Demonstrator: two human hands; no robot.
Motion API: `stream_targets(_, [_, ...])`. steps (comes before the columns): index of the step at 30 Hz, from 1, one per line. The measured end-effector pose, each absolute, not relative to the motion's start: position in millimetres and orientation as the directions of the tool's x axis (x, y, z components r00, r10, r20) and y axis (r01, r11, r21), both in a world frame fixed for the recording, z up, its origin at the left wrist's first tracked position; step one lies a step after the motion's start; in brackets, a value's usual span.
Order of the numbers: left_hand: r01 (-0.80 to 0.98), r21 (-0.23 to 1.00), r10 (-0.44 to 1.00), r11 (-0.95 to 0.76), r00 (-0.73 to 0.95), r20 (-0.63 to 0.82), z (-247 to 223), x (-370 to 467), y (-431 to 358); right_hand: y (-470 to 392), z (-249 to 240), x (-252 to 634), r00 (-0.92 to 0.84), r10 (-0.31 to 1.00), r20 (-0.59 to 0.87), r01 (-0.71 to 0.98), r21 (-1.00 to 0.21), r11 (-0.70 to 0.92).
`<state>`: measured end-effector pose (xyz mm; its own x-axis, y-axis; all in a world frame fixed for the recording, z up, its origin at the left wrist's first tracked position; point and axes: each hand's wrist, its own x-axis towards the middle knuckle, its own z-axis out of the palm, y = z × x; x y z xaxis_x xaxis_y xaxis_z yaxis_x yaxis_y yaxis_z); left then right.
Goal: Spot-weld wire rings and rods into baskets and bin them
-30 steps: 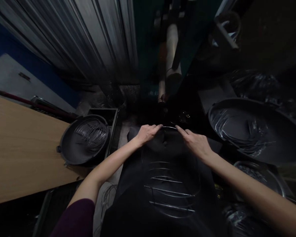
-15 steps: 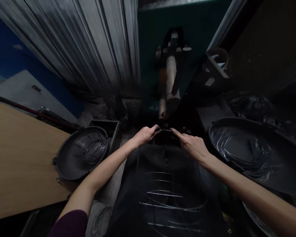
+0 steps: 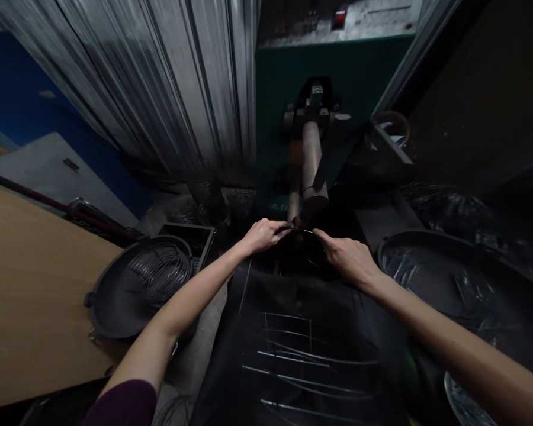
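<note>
My left hand [image 3: 263, 235] has its fingers closed on the near-top edge of a thin wire frame [image 3: 308, 231]; my right hand [image 3: 349, 258] pinches the same edge. Frame spans the gap between them and extends over dark cloth [image 3: 220, 367]. Beyond: machine rods [image 3: 311, 155]. Either side: round pan [image 3: 115, 302], larger basin [image 3: 439, 281], both with wire pieces.

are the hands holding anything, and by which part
A thin, shiny metal wire, held at the fingers of the left hand and right hand, either side of a short bare stretch; its ends cannot be made out.
</note>
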<state>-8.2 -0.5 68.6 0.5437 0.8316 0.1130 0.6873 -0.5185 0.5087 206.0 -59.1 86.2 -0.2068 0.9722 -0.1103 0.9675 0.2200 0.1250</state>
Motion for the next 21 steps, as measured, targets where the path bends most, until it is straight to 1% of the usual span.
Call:
stream_targets(9, [0.713,0.434,0.821,-0.55,0.558,0.125,68.3,-5.5,5.3,-53.9,84.7,208.5,-0.202,0.974,-0.099,0.973,0.096,0.211])
stream_targets(14, [0.695,0.449,0.811,-0.561,0.571,0.129,70.6,-7.4,4.9,-52.4,80.6,209.2,-0.191,0.978,-0.088,0.979,0.056,0.196])
stream_targets(18, [0.691,0.48,0.807,-0.541,0.587,0.064,76.6,-11.2,1.5,-52.0,79.9,210.5,-0.186,0.979,-0.077,0.981,0.032,0.189])
stream_targets(21, [0.713,0.458,0.818,-0.531,0.573,0.056,79.5,-10.2,-1.1,-51.9,79.6,213.1,-0.188,0.98,-0.073,0.982,0.015,0.189])
